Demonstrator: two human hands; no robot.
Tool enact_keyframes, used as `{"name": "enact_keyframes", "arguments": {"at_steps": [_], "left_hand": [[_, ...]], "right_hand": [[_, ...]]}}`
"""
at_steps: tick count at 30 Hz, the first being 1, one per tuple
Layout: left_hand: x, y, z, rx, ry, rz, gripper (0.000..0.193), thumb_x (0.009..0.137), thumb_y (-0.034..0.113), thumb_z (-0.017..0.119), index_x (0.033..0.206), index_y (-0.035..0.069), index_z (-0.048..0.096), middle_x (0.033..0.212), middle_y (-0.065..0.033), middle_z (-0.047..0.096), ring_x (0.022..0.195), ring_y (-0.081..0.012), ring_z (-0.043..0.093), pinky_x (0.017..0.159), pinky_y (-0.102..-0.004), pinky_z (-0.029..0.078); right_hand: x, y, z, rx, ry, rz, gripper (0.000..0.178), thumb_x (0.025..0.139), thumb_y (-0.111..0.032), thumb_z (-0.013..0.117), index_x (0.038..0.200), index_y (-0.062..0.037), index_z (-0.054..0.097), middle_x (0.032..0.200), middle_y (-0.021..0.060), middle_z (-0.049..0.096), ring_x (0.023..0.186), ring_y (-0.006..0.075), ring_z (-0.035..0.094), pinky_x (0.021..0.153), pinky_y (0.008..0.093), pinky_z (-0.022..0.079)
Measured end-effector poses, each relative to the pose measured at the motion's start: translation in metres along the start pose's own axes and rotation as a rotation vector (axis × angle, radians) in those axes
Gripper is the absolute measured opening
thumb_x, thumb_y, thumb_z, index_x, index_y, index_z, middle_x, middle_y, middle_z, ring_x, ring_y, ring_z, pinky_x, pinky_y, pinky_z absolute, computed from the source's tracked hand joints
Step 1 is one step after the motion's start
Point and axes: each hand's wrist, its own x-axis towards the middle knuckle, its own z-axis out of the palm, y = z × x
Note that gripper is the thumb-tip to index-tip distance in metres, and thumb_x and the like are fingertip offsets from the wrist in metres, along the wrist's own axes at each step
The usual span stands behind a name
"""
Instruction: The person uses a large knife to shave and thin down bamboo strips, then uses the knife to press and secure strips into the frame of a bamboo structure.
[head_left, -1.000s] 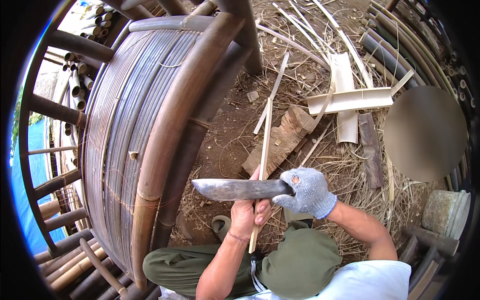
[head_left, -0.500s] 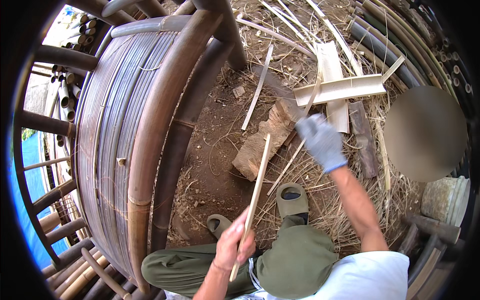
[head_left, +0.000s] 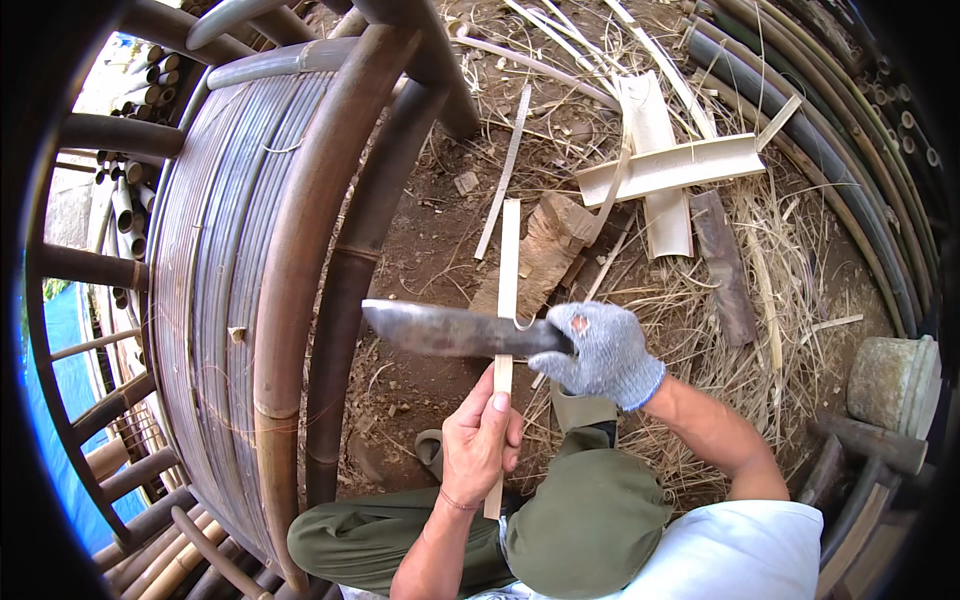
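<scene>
My bare left hand [head_left: 478,436] grips a pale bamboo strip [head_left: 509,262] that stands nearly lengthwise away from me, its lower end by my lap. My right hand [head_left: 600,352], in a grey knitted glove with a hole in it, is closed round the handle of a machete [head_left: 440,330]. The broad dark blade lies across the strip just above my left fingers, its tip pointing left. A thin curl of shaving shows at the strip's edge by the blade. Beyond the strip a rough wooden block [head_left: 545,250] lies on the soil, partly covered by it.
A bamboo bench [head_left: 225,220] with a slatted top stands close on my left. Split bamboo pieces [head_left: 680,168] lie crossed ahead, with fibre shavings [head_left: 700,400] around them. Bamboo poles [head_left: 820,150] are stacked at the right, above a whitish bucket [head_left: 888,385].
The machete has come from over the wooden block, where it was blurred, onto the strip. My left hand has raised the strip and turned it more upright.
</scene>
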Motion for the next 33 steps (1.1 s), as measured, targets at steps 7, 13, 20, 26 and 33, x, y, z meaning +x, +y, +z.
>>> {"name": "enact_keyframes", "arguments": {"at_steps": [7, 13, 20, 26, 33], "left_hand": [[-0.034, -0.011, -0.007, 0.093, -0.122, -0.109, 0.053, 0.108, 0.026, 0.053, 0.154, 0.003, 0.042, 0.067, -0.0016, 0.056, 0.047, -0.0042, 0.046, 0.043, -0.0189, 0.038], [0.021, -0.025, -0.013, -0.052, 0.302, 0.522, 0.024, 0.101, 0.015, 0.062, 0.12, 0.003, 0.054, 0.11, -0.0066, 0.057, 0.095, -0.0127, 0.057, 0.09, -0.032, 0.049], [0.063, -0.03, 0.026, -0.098, 0.2, 0.688, 0.028, 0.09, -0.002, 0.069, 0.108, 0.003, 0.048, 0.108, -0.0118, 0.058, 0.101, -0.0188, 0.06, 0.095, -0.0341, 0.05], [0.036, -0.029, -0.022, -0.285, -0.258, 0.032, 0.052, 0.102, 0.008, 0.057, 0.15, -0.001, 0.039, 0.115, -0.0155, 0.064, 0.1, -0.0225, 0.068, 0.089, -0.0347, 0.057], [0.016, 0.002, -0.018, 0.108, 0.03, -0.018, 0.036, 0.104, 0.019, 0.061, 0.134, -0.001, 0.06, 0.083, 0.0004, 0.059, 0.06, -0.0033, 0.05, 0.049, -0.0192, 0.041]], "right_hand": [[0.02, 0.057, -0.018, -0.004, 0.203, 0.369, 0.048, 0.104, -0.051, 0.051, 0.087, -0.0083, 0.064, 0.067, 0.0113, 0.061, 0.059, 0.0264, 0.065, 0.053, 0.0407, 0.052], [0.015, 0.014, -0.035, 0.93, -0.017, 0.688, 0.026, 0.097, -0.028, 0.069, 0.09, -0.0027, 0.063, 0.065, 0.0, 0.059, 0.051, 0.0076, 0.057, 0.044, 0.0233, 0.046], [0.022, -0.034, 0.017, 1.28, 0.107, 0.924, 0.025, 0.096, -0.028, 0.071, 0.086, -0.0057, 0.067, 0.062, -0.0014, 0.057, 0.051, 0.0078, 0.054, 0.047, 0.025, 0.041], [0.037, -0.005, 0.009, 1.214, 0.181, 0.878, 0.025, 0.096, -0.031, 0.071, 0.089, -0.0075, 0.066, 0.074, -0.0017, 0.062, 0.062, 0.0072, 0.06, 0.053, 0.0256, 0.048], [0.02, -0.003, 0.002, 0.156, 0.084, 0.155, 0.041, 0.094, -0.048, 0.068, 0.087, -0.0089, 0.058, 0.072, 0.0147, 0.061, 0.065, 0.0345, 0.066, 0.057, 0.0442, 0.051]]}}
